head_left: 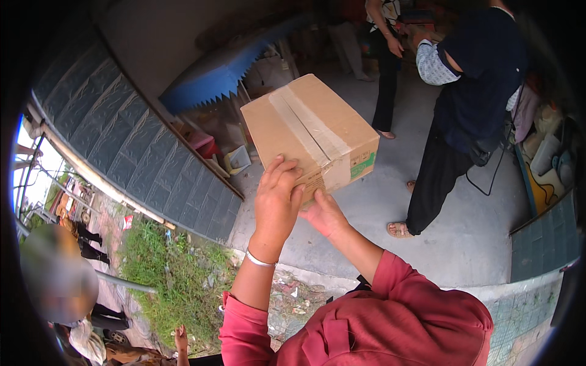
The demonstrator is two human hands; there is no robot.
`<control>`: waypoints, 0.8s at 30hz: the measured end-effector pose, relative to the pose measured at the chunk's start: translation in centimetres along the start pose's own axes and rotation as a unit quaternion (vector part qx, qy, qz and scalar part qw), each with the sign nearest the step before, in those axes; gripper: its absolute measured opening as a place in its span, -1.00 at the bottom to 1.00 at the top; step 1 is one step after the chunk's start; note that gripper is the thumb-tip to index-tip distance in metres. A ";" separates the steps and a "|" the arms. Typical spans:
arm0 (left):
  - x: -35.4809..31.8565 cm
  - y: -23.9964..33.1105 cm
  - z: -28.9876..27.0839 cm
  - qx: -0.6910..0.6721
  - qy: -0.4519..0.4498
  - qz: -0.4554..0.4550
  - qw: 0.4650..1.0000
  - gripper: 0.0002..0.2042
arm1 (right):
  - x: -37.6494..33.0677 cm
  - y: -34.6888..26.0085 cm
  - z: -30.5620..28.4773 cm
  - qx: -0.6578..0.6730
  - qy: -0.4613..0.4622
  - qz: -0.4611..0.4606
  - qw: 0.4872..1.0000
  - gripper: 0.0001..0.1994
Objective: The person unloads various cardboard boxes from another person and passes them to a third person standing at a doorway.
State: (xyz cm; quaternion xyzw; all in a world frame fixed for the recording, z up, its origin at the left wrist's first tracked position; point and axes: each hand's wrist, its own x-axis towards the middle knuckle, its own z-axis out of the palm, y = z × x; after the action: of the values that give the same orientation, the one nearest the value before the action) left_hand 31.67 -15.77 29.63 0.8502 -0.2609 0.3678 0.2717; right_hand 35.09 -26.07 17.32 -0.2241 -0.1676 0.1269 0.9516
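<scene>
A brown cardboard box (287,131), taped down its middle seam, is held out in front of me, tilted. It has a green printed patch on one side. My left hand (276,194), with a silver bangle at the wrist, presses its fingers on the near corner of the box. Cupped lower down, my right hand (325,215) grips the bottom edge by that corner; some of its fingers are hidden beneath the box.
At the right, a person in dark clothes (488,79) stands close to the box; another person (386,61) is behind. A blue scalloped canopy (213,76) stands left of the box. A dark tiled wall (134,128) and grass (171,268) lie left, a filled bin (543,189) right.
</scene>
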 end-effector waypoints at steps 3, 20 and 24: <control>2.8 1.5 3.9 -0.057 -0.021 0.023 0.998 -0.74 | 0.0 -3.9 -2.2 -0.008 0.040 -0.053 0.998 -0.41; 6.8 1.2 11.1 -0.122 -0.042 0.046 0.991 -0.81 | 1.5 -8.3 -6.6 -0.034 0.093 -0.117 0.988 -0.40; 6.9 0.9 11.4 -0.122 -0.051 0.043 0.990 -0.80 | 1.8 -8.4 -6.9 -0.034 0.103 -0.119 0.987 -0.37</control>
State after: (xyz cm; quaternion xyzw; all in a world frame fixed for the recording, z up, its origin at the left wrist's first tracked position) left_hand 40.70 -25.52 28.50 0.8160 -0.3537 0.3011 0.3440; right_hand 40.69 -35.40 15.91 -0.2465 -0.0987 -0.0163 0.9640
